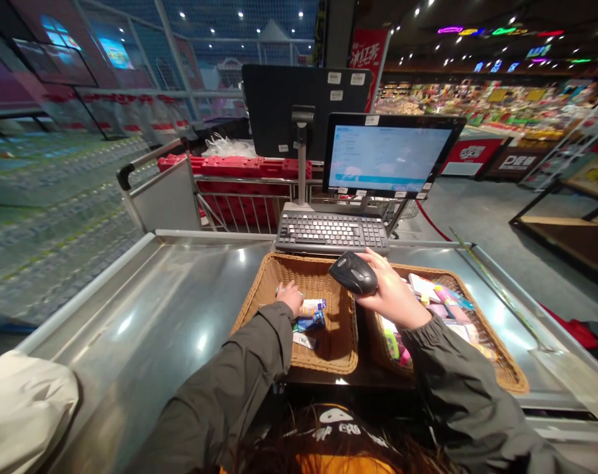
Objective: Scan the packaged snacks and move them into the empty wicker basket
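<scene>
The scanner [354, 272] was gripped in the right hand [390, 291], aimed at the left basket [259, 289]; a packet [312, 307] was pinched by the left hand [291, 296] for scanning.

A brushed stainless-steel checkout counter [170, 309] fills the frame's lower half, bearing two brown woven wicker baskets [264, 289] [506, 368] and a grey keyboard [331, 232] at centre.

One head-worn camera is looking forward and down from close above the desk [180, 309], facing the keyboard [331, 232] and screen [387, 157] just beyond the right hand [390, 293], with the shop floor stretching far behind.
</scene>
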Motion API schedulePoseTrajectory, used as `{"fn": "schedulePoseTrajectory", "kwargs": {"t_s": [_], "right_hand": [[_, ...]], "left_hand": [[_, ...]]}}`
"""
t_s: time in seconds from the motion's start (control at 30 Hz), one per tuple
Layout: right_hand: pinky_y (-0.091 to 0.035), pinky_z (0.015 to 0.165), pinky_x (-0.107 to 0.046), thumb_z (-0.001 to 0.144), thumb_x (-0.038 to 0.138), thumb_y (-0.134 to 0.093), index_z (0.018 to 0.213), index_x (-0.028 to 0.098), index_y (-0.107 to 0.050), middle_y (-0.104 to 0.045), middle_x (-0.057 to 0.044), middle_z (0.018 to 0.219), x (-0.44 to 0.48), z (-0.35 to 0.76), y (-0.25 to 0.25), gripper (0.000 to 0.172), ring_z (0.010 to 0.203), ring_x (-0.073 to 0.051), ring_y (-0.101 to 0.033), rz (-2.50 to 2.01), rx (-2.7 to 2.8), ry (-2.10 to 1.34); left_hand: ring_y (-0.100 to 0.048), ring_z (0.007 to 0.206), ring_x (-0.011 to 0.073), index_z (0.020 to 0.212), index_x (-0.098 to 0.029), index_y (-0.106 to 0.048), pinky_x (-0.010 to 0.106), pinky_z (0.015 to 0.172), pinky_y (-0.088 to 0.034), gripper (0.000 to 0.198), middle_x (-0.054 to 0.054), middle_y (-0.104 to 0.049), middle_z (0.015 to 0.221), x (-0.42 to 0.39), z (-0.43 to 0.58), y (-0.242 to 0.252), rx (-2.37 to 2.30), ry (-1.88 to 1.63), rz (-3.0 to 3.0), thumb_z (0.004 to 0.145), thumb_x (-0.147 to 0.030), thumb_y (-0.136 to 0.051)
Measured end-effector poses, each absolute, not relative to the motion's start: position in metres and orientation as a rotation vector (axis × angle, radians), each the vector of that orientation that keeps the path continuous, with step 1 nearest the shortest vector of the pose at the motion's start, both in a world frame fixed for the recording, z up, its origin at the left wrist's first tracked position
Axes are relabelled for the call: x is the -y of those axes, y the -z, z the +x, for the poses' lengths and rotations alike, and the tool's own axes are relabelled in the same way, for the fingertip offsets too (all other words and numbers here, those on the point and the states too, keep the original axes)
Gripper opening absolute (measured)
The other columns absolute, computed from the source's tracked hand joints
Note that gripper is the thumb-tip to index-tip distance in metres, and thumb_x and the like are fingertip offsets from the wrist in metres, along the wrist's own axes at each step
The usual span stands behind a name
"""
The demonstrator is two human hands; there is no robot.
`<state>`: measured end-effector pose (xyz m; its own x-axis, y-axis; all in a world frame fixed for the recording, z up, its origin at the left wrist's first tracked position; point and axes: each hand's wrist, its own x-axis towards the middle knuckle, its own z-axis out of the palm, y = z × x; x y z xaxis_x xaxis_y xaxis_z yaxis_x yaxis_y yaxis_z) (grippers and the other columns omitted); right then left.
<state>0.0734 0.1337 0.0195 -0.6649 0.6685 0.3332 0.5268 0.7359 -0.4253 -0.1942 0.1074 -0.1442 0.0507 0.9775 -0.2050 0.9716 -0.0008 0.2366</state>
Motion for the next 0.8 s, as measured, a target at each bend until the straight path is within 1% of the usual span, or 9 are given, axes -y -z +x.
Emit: {"fn": "schedulePoseTrajectory", "kwargs": {"t_s": [0.07, 0.17, 0.27, 0.4, 0.47, 0.57, 0.8], "right_hand": [[-0.027, 0.116, -0.063, 0.070, 0.023, -0.068, 0.117, 0.022, -0.065, -0.054, -0.011, 0.138, -0.133, 0.073, -0.020, 0.047, 0.141, -0.039, -0.035, -0.899, 2.463, -0.398], [-0.028, 0.116, -0.062, 0.069, 0.023, -0.068, 0.112, 0.020, -0.066, -0.055, -0.012, 0.137, -0.132, 0.073, -0.020, 0.043, 0.142, -0.039, -0.034, -0.891, 2.460, -0.392], [-0.028, 0.115, -0.063, 0.070, 0.024, -0.068, 0.111, 0.022, -0.066, -0.056, -0.010, 0.135, -0.133, 0.076, -0.018, 0.041, 0.140, -0.039, -0.037, -0.881, 2.463, -0.396], [-0.031, 0.115, -0.061, 0.071, 0.026, -0.068, 0.118, 0.022, -0.062, -0.058, -0.011, 0.133, -0.137, 0.094, -0.022, 0.047, 0.138, -0.038, -0.041, -0.928, 2.368, -0.359], [-0.033, 0.114, -0.060, 0.072, 0.028, -0.067, 0.122, 0.021, -0.060, -0.059, -0.012, 0.132, -0.139, 0.110, -0.027, 0.050, 0.137, -0.038, -0.043, -0.966, 2.304, -0.315], [-0.035, 0.114, -0.057, 0.074, 0.029, -0.066, 0.121, 0.020, -0.059, -0.061, -0.012, 0.129, -0.140, 0.139, -0.037, 0.048, 0.133, -0.036, -0.047, -1.019, 2.254, -0.226], [-0.035, 0.115, -0.056, 0.073, 0.034, -0.068, 0.119, 0.020, -0.060, -0.063, -0.011, 0.125, -0.136, 0.209, -0.045, 0.049, 0.132, -0.035, -0.050, -1.155, 2.090, -0.108]], "left_hand": [[-0.035, 0.141, 0.0381, 0.075, -0.024, -0.074, 0.062, 0.114, -0.015, 0.020, 0.013, -0.059, 0.136, -0.104, -0.193, 0.143, -1.957, 0.007, 2.016, 0.065, -0.040, -0.081], [-0.037, 0.139, 0.0401, 0.084, -0.024, -0.074, 0.066, 0.111, -0.019, 0.024, 0.015, -0.059, 0.136, -0.102, -0.189, 0.133, -1.944, 0.051, 2.013, 0.068, -0.041, -0.079], [-0.033, 0.143, 0.0376, 0.098, -0.024, -0.072, 0.067, 0.112, -0.020, 0.030, 0.014, -0.053, 0.143, -0.103, -0.181, 0.110, -1.920, 0.059, 2.048, 0.072, -0.037, -0.077], [-0.023, 0.148, 0.0316, 0.118, -0.026, -0.064, 0.062, 0.117, -0.018, 0.040, 0.011, -0.038, 0.155, -0.101, -0.156, 0.071, -1.861, -0.046, 2.158, 0.082, -0.044, -0.067], [-0.023, 0.148, 0.0301, 0.120, -0.026, -0.063, 0.061, 0.118, -0.018, 0.039, 0.010, -0.038, 0.156, -0.100, -0.138, 0.055, -1.809, -0.185, 2.229, 0.085, -0.043, -0.066], [-0.024, 0.148, 0.0304, 0.121, -0.025, -0.062, 0.062, 0.118, -0.019, 0.039, 0.011, -0.038, 0.156, -0.102, -0.108, 0.041, -1.695, -0.304, 2.303, 0.085, -0.041, -0.066], [-0.027, 0.147, 0.0340, 0.124, -0.023, -0.061, 0.064, 0.116, -0.021, 0.044, 0.014, -0.039, 0.155, -0.127, -0.042, 0.040, -1.546, -0.348, 2.396, 0.083, -0.037, -0.068]]}}
